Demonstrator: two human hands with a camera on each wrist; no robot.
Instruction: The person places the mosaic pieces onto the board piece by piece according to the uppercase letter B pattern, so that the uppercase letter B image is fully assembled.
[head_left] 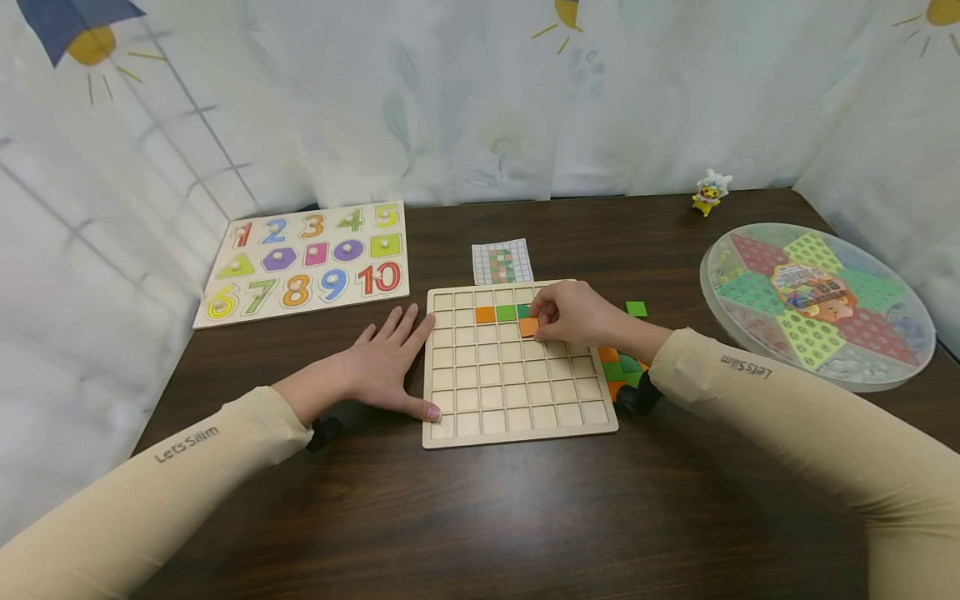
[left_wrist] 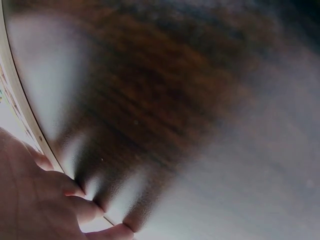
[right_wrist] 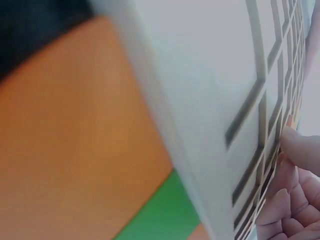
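A wooden grid board [head_left: 480, 425] lies flat on the dark table. In one of its upper rows sit an orange tile [head_left: 485, 314], a green tile [head_left: 506, 312] and a darker green tile [head_left: 523, 311], the last partly covered by fingers. My right hand [head_left: 577, 315] pinches another orange tile [head_left: 528, 327] between thumb and fingers, just below that row. Spread along the board's left edge, my left hand [head_left: 382, 367] touches it with thumb and fingertips. The left wrist view shows its fingers [left_wrist: 85, 207] at the board's rim.
Orange and green tiles [head_left: 613, 372] lie right of the board, partly under the right wrist, with a lone green tile [head_left: 636, 309] farther back. Behind the board is a pattern card [head_left: 480, 265]. A number puzzle [head_left: 300, 250], a round game board [head_left: 817, 304] and a figurine [head_left: 709, 192] stand around.
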